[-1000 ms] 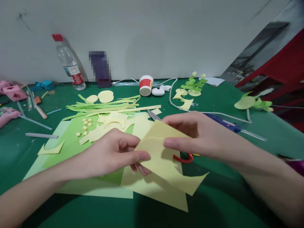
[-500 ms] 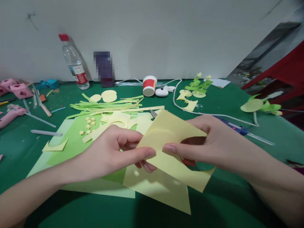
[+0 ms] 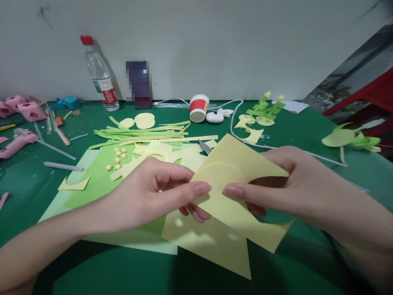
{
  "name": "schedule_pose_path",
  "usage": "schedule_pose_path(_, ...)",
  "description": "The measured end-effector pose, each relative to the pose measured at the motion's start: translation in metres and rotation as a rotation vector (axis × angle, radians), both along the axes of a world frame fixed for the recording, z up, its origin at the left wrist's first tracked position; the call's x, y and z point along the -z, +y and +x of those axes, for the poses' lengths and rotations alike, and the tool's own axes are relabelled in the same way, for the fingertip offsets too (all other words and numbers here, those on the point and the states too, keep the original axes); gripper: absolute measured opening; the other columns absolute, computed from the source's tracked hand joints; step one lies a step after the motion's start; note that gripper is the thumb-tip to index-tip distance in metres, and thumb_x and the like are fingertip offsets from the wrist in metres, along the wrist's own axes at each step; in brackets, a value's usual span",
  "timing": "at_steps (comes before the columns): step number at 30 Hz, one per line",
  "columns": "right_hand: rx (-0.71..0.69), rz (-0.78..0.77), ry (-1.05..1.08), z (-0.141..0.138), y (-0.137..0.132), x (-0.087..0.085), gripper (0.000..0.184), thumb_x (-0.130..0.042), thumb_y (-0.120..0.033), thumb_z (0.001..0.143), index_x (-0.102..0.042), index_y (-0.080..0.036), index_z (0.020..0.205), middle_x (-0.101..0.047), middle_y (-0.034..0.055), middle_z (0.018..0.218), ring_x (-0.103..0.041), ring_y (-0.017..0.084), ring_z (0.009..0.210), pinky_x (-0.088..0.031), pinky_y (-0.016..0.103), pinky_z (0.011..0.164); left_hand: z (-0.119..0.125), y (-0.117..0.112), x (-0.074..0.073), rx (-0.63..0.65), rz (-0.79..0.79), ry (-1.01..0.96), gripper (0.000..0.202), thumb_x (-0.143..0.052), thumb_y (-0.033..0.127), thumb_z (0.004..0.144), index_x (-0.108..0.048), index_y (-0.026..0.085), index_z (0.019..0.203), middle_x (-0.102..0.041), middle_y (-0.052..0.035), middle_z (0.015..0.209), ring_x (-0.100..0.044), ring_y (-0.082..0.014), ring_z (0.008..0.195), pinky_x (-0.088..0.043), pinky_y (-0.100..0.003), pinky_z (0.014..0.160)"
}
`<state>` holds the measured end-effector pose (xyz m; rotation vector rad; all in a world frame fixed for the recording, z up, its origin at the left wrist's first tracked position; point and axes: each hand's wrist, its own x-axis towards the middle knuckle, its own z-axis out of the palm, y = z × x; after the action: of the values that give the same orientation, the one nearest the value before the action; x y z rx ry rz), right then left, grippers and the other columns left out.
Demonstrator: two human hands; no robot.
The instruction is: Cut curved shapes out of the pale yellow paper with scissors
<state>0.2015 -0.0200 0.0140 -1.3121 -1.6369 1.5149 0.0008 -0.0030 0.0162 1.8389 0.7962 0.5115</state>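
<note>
The left hand point(image 3: 168, 192) pinches the left edge of a yellow paper sheet point(image 3: 227, 172), thumb on top and fingers beneath, while the right hand point(image 3: 294, 192) grips it from the other side, thumb likewise pressed on its face; the two thumb tips lie near each other. The held sheet is tilted above the green tabletop point(image 3: 123, 270), with a rounded bite cut out of its right side. Below it, a second yellow sheet point(image 3: 211, 250) partly overlaps a pale green sheet point(image 3: 132, 241) and a brighter green sheet point(image 3: 98, 180). Small folded paper stars point(image 3: 117, 159) sit on the brighter one, just beside some yellow offcuts point(image 3: 159, 149). A pointed metal blade point(image 3: 204, 146) shows behind the held sheet, the rest of it hidden. Farther back lie green strips point(image 3: 138, 133), two yellow rounds near them, and a tipped paper cup point(image 3: 199, 108) touching a white case point(image 3: 214, 118).
</note>
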Motion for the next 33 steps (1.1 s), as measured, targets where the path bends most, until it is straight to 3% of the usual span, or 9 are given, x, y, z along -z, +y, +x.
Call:
schedule_pose_path(3,0.022,0.024,-0.017,0.0029,-0.0002,0.0014,0.017,-0.068,-0.021,0.064,-0.058,-0.020,0.051,-0.050,-0.0045,0.041,-0.043,0.008,0.036,-0.032,0.017,0.033,-0.0021,0.0008,-0.0020,-0.029,0.047,-0.040,0.029,-0.046,0.024,0.086,-0.066,0.016,0.067,-0.070,0.0011,0.062,-0.067,-0.0095,0.057,-0.052,-0.012,0.051)
schedule_pose_path(7,0.074,0.067,-0.049,0.0073,-0.0008,0.0034,0.028,-0.071,-0.028,0.061,-0.051,-0.019,0.044,-0.047,-0.0035,0.040,-0.040,0.008,0.035,-0.028,0.017,0.030,-0.0038,0.0005,-0.0039,-0.045,0.017,-0.083,0.016,-0.052,0.019,0.083,-0.065,0.016,0.075,-0.071,0.0018,0.068,-0.067,-0.0091,0.060,-0.053,-0.012,0.054)
schedule_pose_path(15,0.079,0.193,-0.103,0.0088,-0.0014,0.0029,0.029,-0.068,-0.031,0.066,-0.052,-0.020,0.044,-0.051,-0.0028,0.040,-0.045,0.008,0.034,-0.033,0.017,0.030,-0.0044,-0.0003,-0.0037,-0.027,0.220,-0.019,0.019,-0.050,0.011,0.083,-0.065,0.014,0.072,-0.070,0.0012,0.066,-0.065,-0.0071,0.058,-0.050,-0.012,0.052)
schedule_pose_path(33,0.028,0.110,-0.088,0.0089,-0.0020,-0.0001,0.027,-0.071,-0.027,0.063,-0.052,-0.019,0.045,-0.051,-0.0037,0.041,-0.045,0.008,0.036,-0.029,0.018,0.031,-0.0068,-0.0011,-0.0065,-0.004,0.245,0.071,0.020,-0.049,0.012,0.084,-0.066,0.015,0.073,-0.070,0.0062,0.066,-0.057,-0.0002,0.051,-0.043,-0.004,0.047)
